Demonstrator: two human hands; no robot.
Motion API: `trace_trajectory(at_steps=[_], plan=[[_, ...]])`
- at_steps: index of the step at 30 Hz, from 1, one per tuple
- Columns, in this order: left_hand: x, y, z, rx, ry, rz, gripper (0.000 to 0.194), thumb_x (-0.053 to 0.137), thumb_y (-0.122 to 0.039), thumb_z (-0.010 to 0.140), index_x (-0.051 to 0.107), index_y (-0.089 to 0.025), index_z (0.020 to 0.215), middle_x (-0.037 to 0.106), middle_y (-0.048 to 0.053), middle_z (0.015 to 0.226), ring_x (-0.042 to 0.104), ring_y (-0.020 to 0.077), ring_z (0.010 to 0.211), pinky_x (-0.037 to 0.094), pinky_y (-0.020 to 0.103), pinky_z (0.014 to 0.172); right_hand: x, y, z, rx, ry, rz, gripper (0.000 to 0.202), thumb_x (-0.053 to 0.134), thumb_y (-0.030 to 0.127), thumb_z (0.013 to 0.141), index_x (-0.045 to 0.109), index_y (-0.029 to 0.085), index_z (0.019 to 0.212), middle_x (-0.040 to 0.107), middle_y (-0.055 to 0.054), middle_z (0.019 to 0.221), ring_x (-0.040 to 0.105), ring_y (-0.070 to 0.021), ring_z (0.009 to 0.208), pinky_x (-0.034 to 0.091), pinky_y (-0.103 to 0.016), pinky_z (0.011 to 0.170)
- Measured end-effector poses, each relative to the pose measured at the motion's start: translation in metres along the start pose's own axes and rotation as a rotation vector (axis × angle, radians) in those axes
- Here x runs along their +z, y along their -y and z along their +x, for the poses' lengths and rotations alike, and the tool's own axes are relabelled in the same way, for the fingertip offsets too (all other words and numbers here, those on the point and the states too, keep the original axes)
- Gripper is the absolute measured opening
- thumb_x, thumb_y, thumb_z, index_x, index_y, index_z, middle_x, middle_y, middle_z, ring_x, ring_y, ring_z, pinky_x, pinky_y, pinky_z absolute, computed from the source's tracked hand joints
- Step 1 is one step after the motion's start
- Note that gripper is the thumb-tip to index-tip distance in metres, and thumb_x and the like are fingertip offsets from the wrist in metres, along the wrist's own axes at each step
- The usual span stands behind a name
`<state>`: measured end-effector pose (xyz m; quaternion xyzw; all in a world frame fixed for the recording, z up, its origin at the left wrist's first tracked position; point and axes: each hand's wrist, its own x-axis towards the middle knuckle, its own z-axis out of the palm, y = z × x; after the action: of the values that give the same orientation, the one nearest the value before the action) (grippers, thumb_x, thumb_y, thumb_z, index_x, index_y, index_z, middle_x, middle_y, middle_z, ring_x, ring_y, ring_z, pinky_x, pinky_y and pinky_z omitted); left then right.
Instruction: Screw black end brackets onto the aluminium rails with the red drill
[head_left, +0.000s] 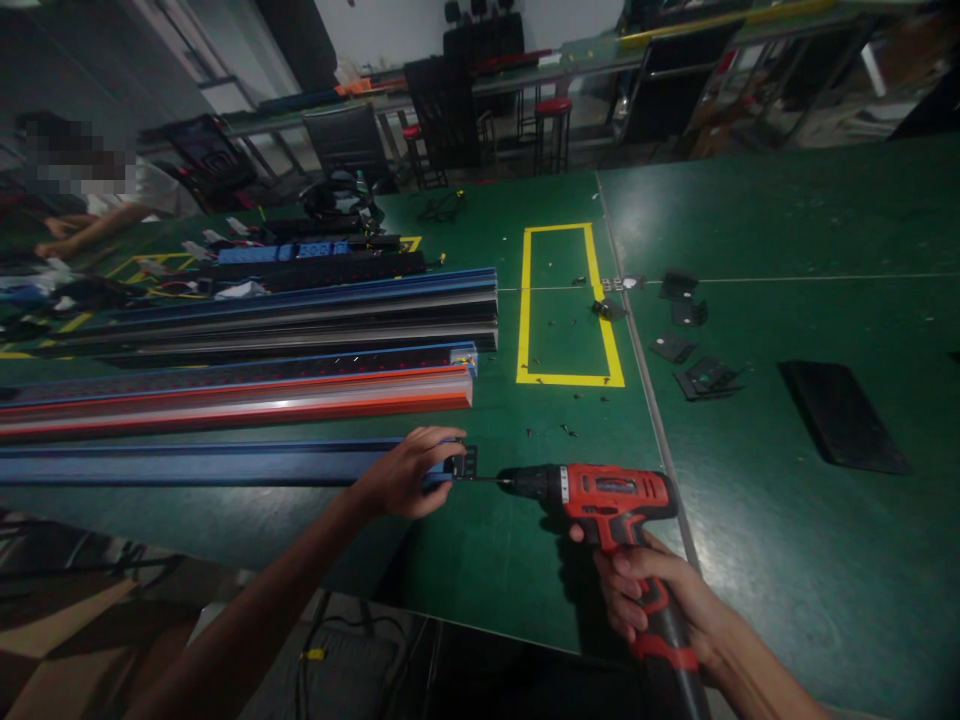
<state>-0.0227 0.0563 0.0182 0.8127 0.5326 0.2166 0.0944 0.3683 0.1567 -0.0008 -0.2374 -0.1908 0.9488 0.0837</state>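
The dark end plate point(466, 463) stands at the right-hand end of the long blue bar point(225, 463), which lies along the near edge of the green table point(795, 230). Your left hand point(420, 472) is closed around that bar end, thumb on the near side and fingers over the far side, their tips about the plate. Your right hand point(645, 585) is wrapped around the handle of the red power drill point(611, 492), which is held level, its thin bit point(486, 479) pointing left and reaching the plate's lower part. The plate looks to be in position but, I judge, is only partly fastened; whether a screw is under the bit, or how deep any sits, cannot be told.

Just beyond, the orange-edged bar point(300, 400) shows no such plate at its near right end that I can make out, so that end looks undone. Loose screws point(566, 430) lie past the drill, by the yellow tape rectangle point(525, 300), and several loose dark plates point(709, 378) lie to its right, seemingly unused. Farther right is a black slab point(844, 415). At far left, a co-worker point(154, 195) reaches over the table.
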Motion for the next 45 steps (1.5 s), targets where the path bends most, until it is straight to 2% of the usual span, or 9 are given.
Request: trace_trajectory(at_steps=[9, 14, 18, 22, 27, 31, 37, 45], plan=[[0.003, 0.000, -0.001, -0.039, 0.013, -0.010, 0.055, 0.065, -0.019, 0.088, 0.051, -0.019, 0.142, 0.061, 0.021, 0.144, 0.061, 0.0340, 0.133, 0.055, 0.059, 0.105, 0.003, 0.003, 0.000, 0.013, -0.003, -0.006, 0.031, 0.082, 0.025, 0.076, 0.075, 0.024, 0.107, 0.050, 0.009, 0.059, 0.043, -0.0074, 0.043, 0.049, -0.025, 0.046], [-0.005, 0.005, 0.000, -0.043, 0.072, -0.094, 0.052, 0.056, -0.021, 0.094, 0.053, -0.018, 0.145, 0.059, 0.020, 0.150, 0.058, 0.0339, 0.137, 0.052, 0.059, 0.110, 0.003, 0.003, -0.001, 0.007, -0.018, -0.024, 0.031, 0.081, 0.025, 0.076, 0.075, 0.024, 0.106, 0.050, 0.009, 0.059, 0.042, -0.0072, 0.043, 0.049, -0.025, 0.046], [-0.013, 0.010, 0.006, -0.090, 0.157, -0.127, 0.045, 0.042, -0.016, 0.102, 0.062, -0.022, 0.141, 0.058, 0.015, 0.154, 0.062, 0.0277, 0.135, 0.055, 0.048, 0.111, 0.002, 0.003, -0.002, 0.011, -0.032, -0.042, 0.033, 0.081, 0.026, 0.075, 0.074, 0.023, 0.107, 0.049, 0.010, 0.058, 0.041, -0.0071, 0.042, 0.048, -0.025, 0.046], [-0.012, 0.015, 0.016, -0.140, 0.215, -0.027, 0.039, 0.048, -0.013, 0.102, 0.073, -0.026, 0.129, 0.061, 0.010, 0.153, 0.066, 0.0238, 0.129, 0.058, 0.042, 0.107, 0.004, 0.004, -0.003, 0.008, -0.039, -0.042, 0.033, 0.081, 0.026, 0.075, 0.074, 0.023, 0.107, 0.048, 0.010, 0.058, 0.041, -0.0071, 0.042, 0.049, -0.025, 0.046], [-0.007, 0.022, 0.019, -0.099, 0.219, 0.013, 0.040, 0.048, -0.008, 0.100, 0.076, -0.028, 0.121, 0.066, 0.007, 0.147, 0.069, 0.0207, 0.124, 0.060, 0.040, 0.105, 0.006, 0.004, -0.003, 0.016, -0.034, -0.041, 0.035, 0.082, 0.026, 0.075, 0.074, 0.022, 0.109, 0.050, 0.009, 0.058, 0.042, -0.0074, 0.043, 0.050, -0.025, 0.046], [-0.004, 0.022, 0.016, -0.113, 0.208, 0.016, 0.041, 0.047, -0.006, 0.098, 0.077, -0.026, 0.118, 0.068, 0.007, 0.144, 0.068, 0.0218, 0.127, 0.060, 0.042, 0.105, 0.005, 0.004, -0.004, 0.015, -0.025, -0.034, 0.041, 0.081, 0.025, 0.075, 0.073, 0.022, 0.115, 0.050, 0.010, 0.058, 0.042, -0.0070, 0.042, 0.050, -0.025, 0.047], [-0.002, 0.021, 0.012, -0.143, 0.183, -0.016, 0.039, 0.047, -0.010, 0.101, 0.078, -0.028, 0.118, 0.069, 0.007, 0.142, 0.069, 0.0225, 0.124, 0.060, 0.043, 0.105, 0.004, 0.006, -0.005, 0.010, -0.010, -0.045, 0.056, 0.080, 0.027, 0.076, 0.068, 0.023, 0.131, 0.048, 0.011, 0.058, 0.039, -0.0066, 0.042, 0.048, -0.025, 0.047], [0.000, 0.024, 0.009, -0.149, 0.184, -0.039, 0.035, 0.049, -0.014, 0.103, 0.076, -0.026, 0.121, 0.070, 0.009, 0.141, 0.069, 0.0233, 0.125, 0.059, 0.041, 0.104, 0.000, 0.006, -0.004, 0.007, -0.003, -0.042, 0.055, 0.080, 0.026, 0.077, 0.068, 0.023, 0.131, 0.048, 0.011, 0.058, 0.040, -0.0068, 0.042, 0.048, -0.025, 0.047]])
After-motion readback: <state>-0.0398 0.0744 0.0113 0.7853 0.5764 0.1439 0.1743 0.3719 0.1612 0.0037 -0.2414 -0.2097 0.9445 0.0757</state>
